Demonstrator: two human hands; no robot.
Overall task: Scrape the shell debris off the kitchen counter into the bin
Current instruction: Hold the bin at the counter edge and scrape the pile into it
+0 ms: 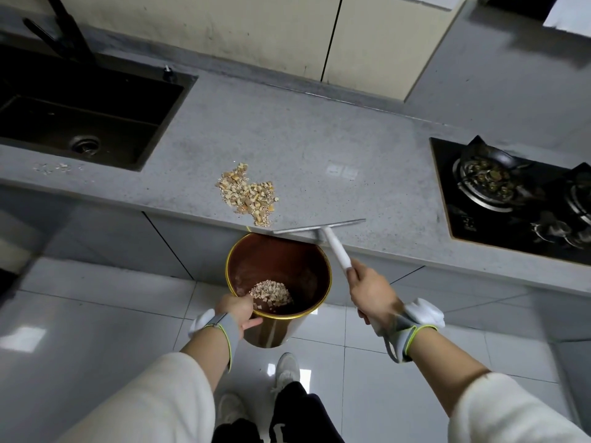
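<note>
A pile of tan shell debris lies on the grey counter near its front edge. Just below that edge hangs a round bin with a gold rim and brown inside; a heap of shell bits lies in its bottom. My left hand grips the bin's near rim. My right hand is closed around the white handle of a scraper, whose long grey blade rests at the counter's front edge, right of the pile and above the bin.
A black sink with a dark tap is set into the counter at the left, with a few crumbs in front of it. A black gas hob sits at the right. My feet stand on grey floor tiles below.
</note>
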